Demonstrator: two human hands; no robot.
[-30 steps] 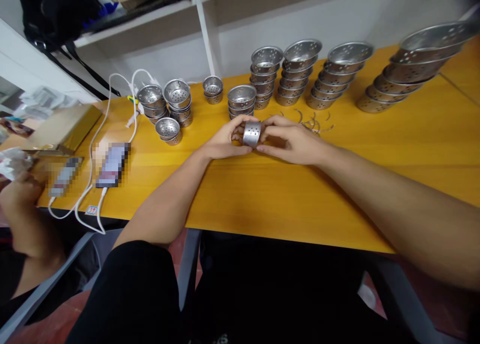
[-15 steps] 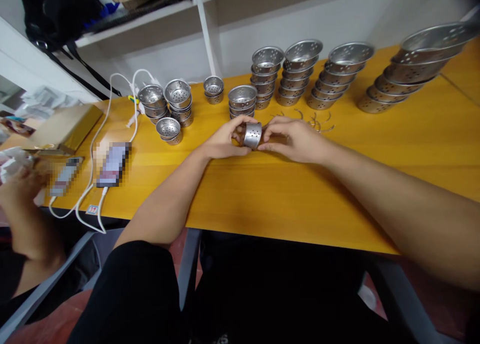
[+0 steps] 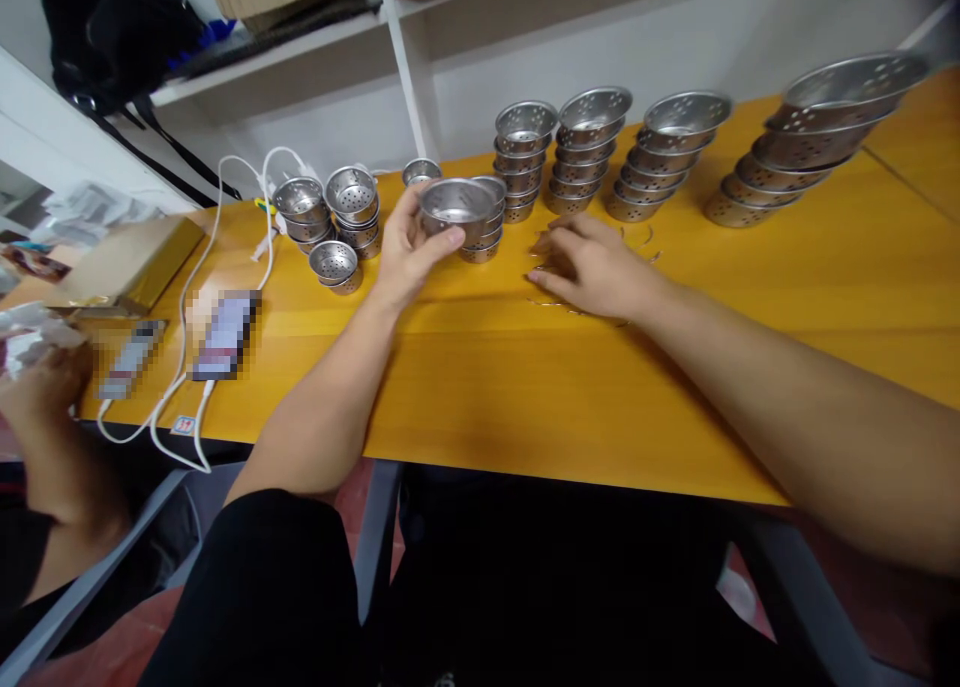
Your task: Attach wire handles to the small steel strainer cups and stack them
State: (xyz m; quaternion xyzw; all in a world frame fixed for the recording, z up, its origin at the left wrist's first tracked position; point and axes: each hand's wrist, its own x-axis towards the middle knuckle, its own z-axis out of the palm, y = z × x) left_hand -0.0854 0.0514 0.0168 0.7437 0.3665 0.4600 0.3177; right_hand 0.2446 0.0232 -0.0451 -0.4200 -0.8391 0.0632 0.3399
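A perforated metal cup [image 3: 452, 207] is in the person's left hand [image 3: 409, 252], raised a little over the table, its mouth up. It lies at the fingertips of that hand, thumb on the near side and the fingers mostly hidden on the far side, clamped on the wall. The right hand [image 3: 594, 267] is well apart from the cup, to its right and slightly nearer the person; its fingers are spread and loosely bent, low over the table [image 3: 480, 387], with no cup between them. Thin curved strips [image 3: 646, 235] lie just beside and partly under this hand; whether the fingertips touch one, I cannot tell. Directly behind the held cup, and partly covered by it, stands a short stack [image 3: 482, 251] of similar cups. Beyond, to the right, four taller stacks [image 3: 585, 157] line the back of the table, the rightmost leaning outward. A small cup [image 3: 421, 173] shows behind the left hand, and further left stand three groups of nested cups [image 3: 354, 207]. Past those are white cables [image 3: 187, 277], two phones [image 3: 223, 337], a cardboard box [image 3: 124, 267] and, at the far left, a co-worker's hand [image 3: 49, 377].
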